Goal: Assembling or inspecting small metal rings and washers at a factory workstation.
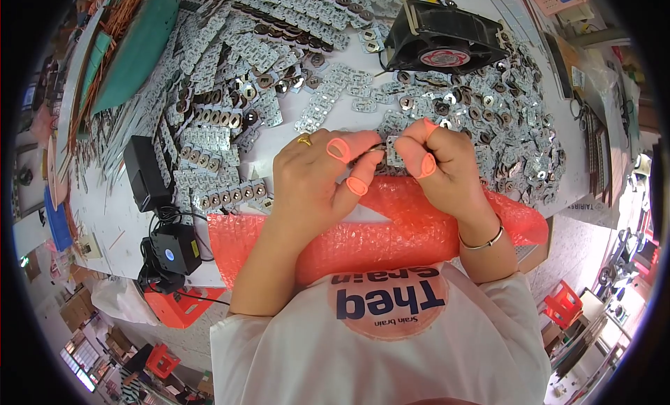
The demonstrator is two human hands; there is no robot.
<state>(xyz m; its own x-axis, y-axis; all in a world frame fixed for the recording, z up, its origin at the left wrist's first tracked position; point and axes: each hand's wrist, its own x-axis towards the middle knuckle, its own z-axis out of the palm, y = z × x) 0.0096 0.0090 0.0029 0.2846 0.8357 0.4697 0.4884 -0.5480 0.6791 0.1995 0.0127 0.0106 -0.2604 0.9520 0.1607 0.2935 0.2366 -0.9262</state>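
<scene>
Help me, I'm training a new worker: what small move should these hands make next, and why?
Perhaps tilt both wrists slightly to expose the small metal piece: it shows between the left hand and right hand, whose orange finger covers crowd close around it, making it hard to see whole.

Table [105, 209] in front of me. My left hand [308, 171] and right hand [444, 164] meet near the middle, small metal strip [391, 155] between them. Bubble wrap [377, 244] lies along the near edge, under my forearms, between my body and the parts. Strip heaps [262, 38] beyond my left hand; fan [447, 40] beyond my right, loose pieces [520, 136] to its near side and right. Left of my left hand: tall box [148, 174], then squat box [174, 248] nearer me. Stool [564, 305] on floor, right.
</scene>
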